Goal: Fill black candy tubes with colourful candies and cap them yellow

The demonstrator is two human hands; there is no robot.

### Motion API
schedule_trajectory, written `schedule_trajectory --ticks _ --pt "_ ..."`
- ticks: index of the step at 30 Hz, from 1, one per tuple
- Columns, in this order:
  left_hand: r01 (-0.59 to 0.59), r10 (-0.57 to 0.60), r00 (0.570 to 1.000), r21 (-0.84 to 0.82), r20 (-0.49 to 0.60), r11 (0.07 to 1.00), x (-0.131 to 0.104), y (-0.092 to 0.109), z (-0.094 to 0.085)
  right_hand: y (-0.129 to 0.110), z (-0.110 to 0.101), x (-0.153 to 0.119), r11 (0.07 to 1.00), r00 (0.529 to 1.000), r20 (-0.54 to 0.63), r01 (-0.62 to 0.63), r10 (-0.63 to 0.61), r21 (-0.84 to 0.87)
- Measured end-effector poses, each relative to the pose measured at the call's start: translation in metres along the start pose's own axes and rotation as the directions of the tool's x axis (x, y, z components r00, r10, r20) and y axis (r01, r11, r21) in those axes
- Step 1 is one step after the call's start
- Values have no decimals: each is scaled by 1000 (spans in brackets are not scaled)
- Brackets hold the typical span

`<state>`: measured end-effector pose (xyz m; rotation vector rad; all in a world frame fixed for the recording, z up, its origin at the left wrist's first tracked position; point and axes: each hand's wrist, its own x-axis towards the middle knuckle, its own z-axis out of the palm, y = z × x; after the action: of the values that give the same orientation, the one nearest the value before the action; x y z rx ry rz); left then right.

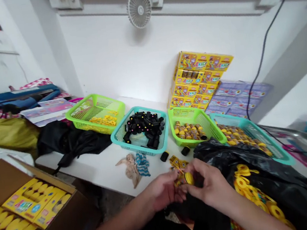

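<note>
A small tube with a yellow cap (pixel 189 178) and printed wrapping is held between my hands, just above the table's front edge. My left hand (pixel 166 191) closes around its body, while the fingers of my right hand (pixel 206 181) pinch it near the capped end. Fingers cover much of the tube. Just beyond my hands lie yellow printed pieces (pixel 177 161) and two loose black cylinders, one to the left (pixel 164 156) and one to the right (pixel 185 150). A crumpled cloth (pixel 133 166), beige and blue-striped, rests left of them.
Behind stand a green basket (pixel 85 125) of yellow parts, a teal basket (pixel 120 140) of black cylinders, and green (pixel 182 141) and teal (pixel 285 158) baskets of printed tubes. A black plastic bag (pixel 277 178) with yellow parts lies right; a carton (pixel 65 202) of yellow boxes stands left.
</note>
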<state>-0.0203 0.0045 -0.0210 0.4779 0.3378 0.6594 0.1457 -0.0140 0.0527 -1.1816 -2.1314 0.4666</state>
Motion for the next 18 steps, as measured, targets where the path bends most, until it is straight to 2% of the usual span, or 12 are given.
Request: schedule_trajectory --ticks 3,5,8,10,13,15,18 --pt "-69 66 995 -27 -75 997 0 13 11 -4 -2 1 970 982 -113 129 -155 -209" --pt "-125 116 985 -64 -126 990 0 22 18 -5 -2 2 964 975 -133 147 -179 -223" --pt "-169 159 979 -68 -131 983 3 29 26 -2 -1 1 976 976 -152 130 -157 -175" --pt "-160 149 981 -87 -128 983 5 29 32 -1 0 0 965 967 -165 155 -192 -213" --pt "-111 82 977 -137 -199 984 6 25 40 -6 -1 -3 889 951 -143 192 -273 -415" --pt "-76 46 957 -93 -287 993 3 25 39 -10 -2 -4 820 950 -103 197 -295 -538" --pt "-6 15 950 28 -313 1000 9 32 20 -7 -3 -1 867 983 -65 120 -172 -484"
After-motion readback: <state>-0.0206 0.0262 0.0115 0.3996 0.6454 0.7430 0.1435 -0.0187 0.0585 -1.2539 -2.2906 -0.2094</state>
